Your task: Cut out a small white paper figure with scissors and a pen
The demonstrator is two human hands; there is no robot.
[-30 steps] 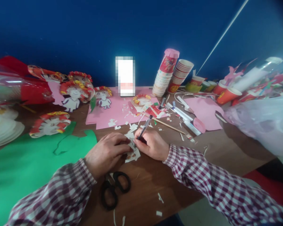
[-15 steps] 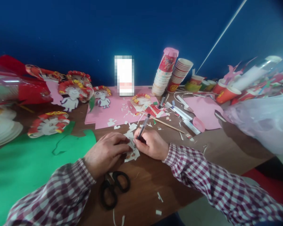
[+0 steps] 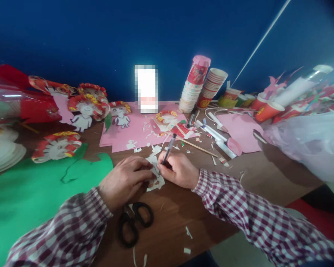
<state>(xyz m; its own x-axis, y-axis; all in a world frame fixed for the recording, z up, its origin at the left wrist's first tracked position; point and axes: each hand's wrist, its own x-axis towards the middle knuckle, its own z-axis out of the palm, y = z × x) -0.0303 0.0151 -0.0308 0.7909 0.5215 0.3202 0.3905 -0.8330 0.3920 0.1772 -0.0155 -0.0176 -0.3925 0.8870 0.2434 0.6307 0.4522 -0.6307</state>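
While the right hand (image 3: 179, 168) pinches a dark-capped pen (image 3: 169, 149) slanted over a small paper piece (image 3: 157, 183), the left hand (image 3: 122, 180) rests across that piece's left part, fingers bent and close together; whether they grip it, I cannot tell. The paper lies on the desk (image 3: 175, 222) between both hands, apparently bearing drawn lines, though blur makes them hard to read. Black-handled scissors (image 3: 131, 221) lie nearer, a green sheet (image 3: 44, 189) spreads left, and stacked paper cups (image 3: 189, 97) lean far right of the pink sheets (image 3: 122, 139).
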